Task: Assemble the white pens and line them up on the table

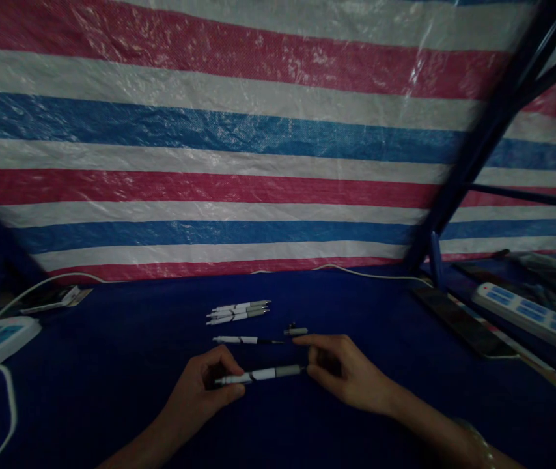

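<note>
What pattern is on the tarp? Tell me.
The tarp: red, white and blue stripes, head view.

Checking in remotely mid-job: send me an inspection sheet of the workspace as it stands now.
surface: dark blue covered tabletop, level with the hands.
job's things: white pen held between both hands; three white pens lying together; single pen lying apart; small grey-and-black pen part.
hands: left hand grips the white pen's tip end; right hand has its fingers at the grey end.
clutter: two power strips, dark phone.
cables: white cable along the back edge.
surroundings: striped tarp, blue metal strut.
</note>
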`<action>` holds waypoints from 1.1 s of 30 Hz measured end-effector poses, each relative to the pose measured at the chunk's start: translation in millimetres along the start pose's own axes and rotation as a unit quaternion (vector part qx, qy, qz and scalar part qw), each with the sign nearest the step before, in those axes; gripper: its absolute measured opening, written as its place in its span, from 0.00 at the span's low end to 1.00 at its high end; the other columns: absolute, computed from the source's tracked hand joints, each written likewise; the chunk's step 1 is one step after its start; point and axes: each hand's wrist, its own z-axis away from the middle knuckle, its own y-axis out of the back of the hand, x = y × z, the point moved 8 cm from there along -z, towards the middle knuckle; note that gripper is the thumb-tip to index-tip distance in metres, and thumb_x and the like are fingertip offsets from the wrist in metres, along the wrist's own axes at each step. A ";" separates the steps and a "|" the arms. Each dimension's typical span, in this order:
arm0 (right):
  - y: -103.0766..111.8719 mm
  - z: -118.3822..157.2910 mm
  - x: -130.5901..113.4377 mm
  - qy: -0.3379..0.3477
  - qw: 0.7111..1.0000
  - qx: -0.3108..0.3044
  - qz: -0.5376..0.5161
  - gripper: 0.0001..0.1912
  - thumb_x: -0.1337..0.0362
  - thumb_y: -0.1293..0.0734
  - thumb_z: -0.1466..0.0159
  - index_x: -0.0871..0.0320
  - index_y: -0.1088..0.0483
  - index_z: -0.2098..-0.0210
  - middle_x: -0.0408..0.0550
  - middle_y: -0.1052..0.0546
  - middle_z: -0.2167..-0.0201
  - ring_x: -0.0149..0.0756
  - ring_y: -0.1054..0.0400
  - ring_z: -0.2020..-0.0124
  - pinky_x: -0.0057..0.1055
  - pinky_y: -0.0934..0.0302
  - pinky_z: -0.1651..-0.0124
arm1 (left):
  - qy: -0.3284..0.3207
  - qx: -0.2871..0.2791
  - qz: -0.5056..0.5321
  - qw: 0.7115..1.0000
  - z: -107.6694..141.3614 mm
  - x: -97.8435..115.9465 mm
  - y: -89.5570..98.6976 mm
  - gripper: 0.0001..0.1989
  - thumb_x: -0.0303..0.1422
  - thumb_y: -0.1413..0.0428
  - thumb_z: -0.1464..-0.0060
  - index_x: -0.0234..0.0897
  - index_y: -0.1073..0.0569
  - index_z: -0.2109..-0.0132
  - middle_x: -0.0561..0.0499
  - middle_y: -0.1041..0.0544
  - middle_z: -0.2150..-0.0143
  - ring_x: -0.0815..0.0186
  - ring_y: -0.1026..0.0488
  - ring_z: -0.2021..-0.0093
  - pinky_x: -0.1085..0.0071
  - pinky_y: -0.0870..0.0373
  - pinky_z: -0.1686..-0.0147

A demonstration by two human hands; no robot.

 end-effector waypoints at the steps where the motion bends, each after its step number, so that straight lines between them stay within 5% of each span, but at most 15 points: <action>1: 7.6 -8.5 5.0 -0.006 1.000 0.009 0.012 0.18 0.69 0.39 0.35 0.58 0.30 0.46 0.44 0.22 0.71 0.31 0.30 0.75 0.25 0.38 0.72 | 0.004 0.000 0.006 1.000 -0.6 -1.0 1.5 0.08 0.30 0.35 0.56 0.36 0.27 0.71 0.56 0.26 0.74 0.68 0.31 0.74 0.74 0.39 0.73; 4: 23.7 -38.1 16.9 0.008 0.996 0.020 0.085 0.16 0.72 0.39 0.36 0.59 0.26 0.51 0.50 0.21 0.60 0.35 0.28 0.66 0.30 0.36 0.62 | 0.006 0.003 0.013 1.000 -1.2 -3.5 4.7 0.08 0.32 0.35 0.56 0.36 0.27 0.71 0.56 0.26 0.75 0.68 0.32 0.74 0.74 0.40 0.73; 9: 15.8 -74.6 30.2 0.031 0.995 -0.023 0.096 0.15 0.77 0.33 0.44 0.58 0.21 0.59 0.48 0.20 0.66 0.34 0.28 0.68 0.27 0.36 0.64 | -0.008 0.019 0.025 0.999 -2.2 -14.1 7.5 0.10 0.35 0.34 0.56 0.36 0.27 0.71 0.56 0.28 0.76 0.69 0.33 0.75 0.75 0.42 0.75; 16: 13.2 -89.1 34.0 0.038 0.997 -0.017 0.063 0.14 0.80 0.33 0.46 0.57 0.20 0.68 0.44 0.19 0.71 0.34 0.27 0.71 0.26 0.37 0.65 | -0.020 0.013 0.038 0.999 -4.2 -22.1 8.3 0.12 0.38 0.33 0.56 0.36 0.27 0.70 0.56 0.28 0.75 0.69 0.34 0.75 0.75 0.43 0.75; 22: 38.3 -53.8 26.5 -0.010 0.996 0.082 -0.020 0.07 0.72 0.34 0.40 0.59 0.24 0.64 0.47 0.19 0.67 0.35 0.25 0.66 0.28 0.34 0.64 | -0.026 0.021 0.052 0.998 -4.2 -19.1 11.1 0.12 0.38 0.33 0.56 0.36 0.27 0.71 0.56 0.27 0.76 0.69 0.34 0.75 0.75 0.42 0.75; 28: 9.9 2.4 28.0 -0.096 0.967 0.128 -0.200 0.03 0.67 0.31 0.41 0.60 0.27 0.67 0.46 0.21 0.72 0.34 0.27 0.73 0.24 0.33 0.75 | -0.012 0.042 0.080 0.996 -5.0 -22.7 13.6 0.12 0.36 0.32 0.59 0.36 0.27 0.73 0.57 0.27 0.77 0.70 0.35 0.77 0.76 0.43 0.76; 33: -1.7 8.2 28.8 -0.101 0.953 0.159 -0.236 0.02 0.67 0.30 0.43 0.59 0.25 0.69 0.45 0.22 0.73 0.36 0.27 0.72 0.26 0.33 0.73 | -0.003 0.049 0.079 0.996 -3.4 -21.0 15.2 0.11 0.35 0.32 0.60 0.37 0.27 0.73 0.57 0.27 0.77 0.70 0.35 0.76 0.76 0.43 0.76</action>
